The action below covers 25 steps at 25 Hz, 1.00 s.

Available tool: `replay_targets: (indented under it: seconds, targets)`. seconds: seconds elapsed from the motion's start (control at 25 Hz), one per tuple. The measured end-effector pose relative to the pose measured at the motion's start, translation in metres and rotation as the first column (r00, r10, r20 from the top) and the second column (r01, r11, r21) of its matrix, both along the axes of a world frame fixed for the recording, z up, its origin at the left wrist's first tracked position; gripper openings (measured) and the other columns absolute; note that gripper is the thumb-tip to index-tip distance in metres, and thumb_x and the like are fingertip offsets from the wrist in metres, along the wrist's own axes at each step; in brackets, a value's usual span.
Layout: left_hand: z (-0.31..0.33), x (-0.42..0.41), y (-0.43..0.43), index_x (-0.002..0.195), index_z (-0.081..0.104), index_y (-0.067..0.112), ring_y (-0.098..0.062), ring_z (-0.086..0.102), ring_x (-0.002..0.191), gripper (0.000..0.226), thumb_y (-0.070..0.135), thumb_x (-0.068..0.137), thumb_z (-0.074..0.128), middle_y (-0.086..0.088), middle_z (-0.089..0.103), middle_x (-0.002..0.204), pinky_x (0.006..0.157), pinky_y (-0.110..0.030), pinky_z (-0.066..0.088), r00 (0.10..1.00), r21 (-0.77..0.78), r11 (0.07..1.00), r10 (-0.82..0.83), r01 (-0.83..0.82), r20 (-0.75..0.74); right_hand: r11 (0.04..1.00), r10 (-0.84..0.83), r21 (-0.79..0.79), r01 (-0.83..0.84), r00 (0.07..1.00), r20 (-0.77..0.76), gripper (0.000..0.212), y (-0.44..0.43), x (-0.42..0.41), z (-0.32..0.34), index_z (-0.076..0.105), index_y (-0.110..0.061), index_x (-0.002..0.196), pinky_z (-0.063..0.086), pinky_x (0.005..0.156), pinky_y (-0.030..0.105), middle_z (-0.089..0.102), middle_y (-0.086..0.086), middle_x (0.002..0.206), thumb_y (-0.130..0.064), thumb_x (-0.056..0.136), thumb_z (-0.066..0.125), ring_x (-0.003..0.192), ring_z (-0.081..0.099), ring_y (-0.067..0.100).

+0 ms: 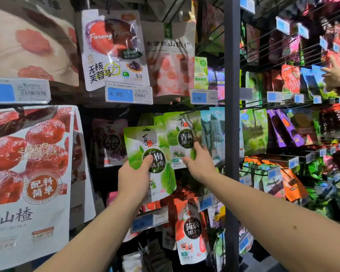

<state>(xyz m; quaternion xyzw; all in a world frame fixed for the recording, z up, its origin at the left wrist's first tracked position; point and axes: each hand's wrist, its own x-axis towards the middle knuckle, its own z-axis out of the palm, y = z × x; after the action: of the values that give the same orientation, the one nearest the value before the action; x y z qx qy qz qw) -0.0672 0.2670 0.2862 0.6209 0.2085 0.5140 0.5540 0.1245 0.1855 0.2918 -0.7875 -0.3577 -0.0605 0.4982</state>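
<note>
My left hand (pixel 134 176) grips a green plum-jelly pouch (pixel 151 154) in front of the rack, thumb pressed on its dark round label. My right hand (pixel 199 161) pinches the lower edge of a second green pouch (pixel 182 134) of the same kind, which hangs on a peg with more green pouches behind it. The two pouches overlap slightly in the middle of the view.
Hanging snack bags fill the racks: big red hawthorn bags (pixel 29 173) at left, a red pouch (pixel 190 228) below, blue price tags (pixel 120 94). A dark upright post (pixel 232 134) splits the racks. Another person's hand (pixel 337 75) reaches in at right.
</note>
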Motion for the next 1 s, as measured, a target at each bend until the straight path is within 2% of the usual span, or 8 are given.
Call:
replay_targets:
  seconds: [0.16,0.44,0.52,0.6,0.72,0.8,0.88,1.0]
  targets:
    - [0.002,0.011,0.008,0.098,0.075,0.017,-0.014,0.069,0.078,0.017,0.034,0.095,0.072,0.006,0.078,0.09,0.072,-0.031,0.054,1.0,-0.001,1.0,-0.007,0.007,0.007,1.0,-0.021,0.016,0.022,1.0,-0.018,0.058,0.021,0.007,0.001,0.045,-0.014,0.149,0.035,0.116,0.04,0.042,0.018,0.147,-0.023,0.096,0.065,0.135,0.046,0.038]
    - [0.004,0.023,0.002,0.096,0.075,0.023,-0.013,0.075,0.089,0.009,0.031,0.096,0.071,0.01,0.08,0.091,0.084,-0.038,0.061,0.999,0.028,0.999,-0.037,0.037,0.004,1.0,0.014,0.007,-0.014,0.999,0.04,0.057,0.014,0.023,-0.001,0.047,-0.017,0.147,0.038,0.111,0.038,0.045,0.014,0.146,-0.029,0.095,0.067,0.131,0.049,0.034]
    - [0.004,0.027,-0.004,0.102,0.075,0.025,-0.012,0.075,0.092,0.011,0.034,0.096,0.071,0.012,0.08,0.095,0.087,-0.039,0.06,0.999,0.029,0.998,-0.049,0.049,0.003,0.998,0.058,-0.007,-0.058,0.997,0.055,0.068,0.0,0.023,0.0,0.042,-0.019,0.152,0.036,0.116,0.038,0.042,0.012,0.153,-0.037,0.093,0.071,0.139,0.044,0.031]
    - [0.004,0.03,-0.013,0.11,0.073,0.026,-0.012,0.075,0.096,0.018,0.035,0.094,0.072,0.011,0.079,0.101,0.089,-0.04,0.059,0.998,0.025,0.997,-0.068,0.068,0.014,0.993,0.115,-0.027,-0.114,0.993,0.037,0.079,-0.013,0.018,0.001,0.027,-0.021,0.16,0.027,0.123,0.041,0.029,0.009,0.165,-0.038,0.095,0.068,0.153,0.026,0.028]
    - [0.006,0.036,-0.025,0.114,0.071,0.025,-0.013,0.075,0.097,0.022,0.033,0.093,0.073,0.009,0.079,0.103,0.088,-0.04,0.059,0.994,0.002,0.995,-0.102,0.102,0.027,0.988,0.151,-0.041,-0.149,0.988,0.032,0.075,-0.033,0.005,0.002,0.013,-0.019,0.164,0.019,0.127,0.041,0.018,0.004,0.169,-0.038,0.104,0.054,0.157,0.012,0.023]
    - [0.008,0.039,-0.033,0.115,0.071,0.025,-0.013,0.075,0.098,0.024,0.034,0.093,0.073,0.009,0.079,0.104,0.09,-0.04,0.058,0.993,-0.004,0.993,-0.116,0.116,0.029,0.996,0.072,0.043,-0.074,0.996,0.047,0.056,-0.046,-0.003,0.0,0.034,-0.015,0.158,0.03,0.12,0.04,0.038,0.007,0.159,-0.037,0.107,0.045,0.15,0.032,0.028]
    - [0.01,0.043,-0.04,0.114,0.071,0.025,-0.012,0.074,0.099,0.023,0.033,0.093,0.073,0.01,0.079,0.104,0.086,-0.036,0.057,0.991,-0.013,0.991,-0.129,0.13,0.035,0.986,0.018,0.165,-0.016,1.0,-0.01,0.037,-0.06,-0.006,-0.002,0.06,-0.015,0.134,0.043,0.104,0.037,0.061,0.005,0.132,-0.035,0.107,0.043,0.126,0.056,0.025]
    - [0.011,0.049,-0.049,0.114,0.071,0.023,-0.012,0.074,0.098,0.02,0.03,0.095,0.073,0.009,0.079,0.105,0.084,-0.035,0.057,0.989,-0.023,0.99,-0.137,0.138,0.051,0.939,0.2,0.319,-0.131,0.96,-0.195,0.023,-0.072,-0.008,-0.006,0.066,-0.025,0.111,0.052,0.101,0.042,0.07,-0.004,0.112,-0.043,0.099,0.057,0.107,0.066,0.017]
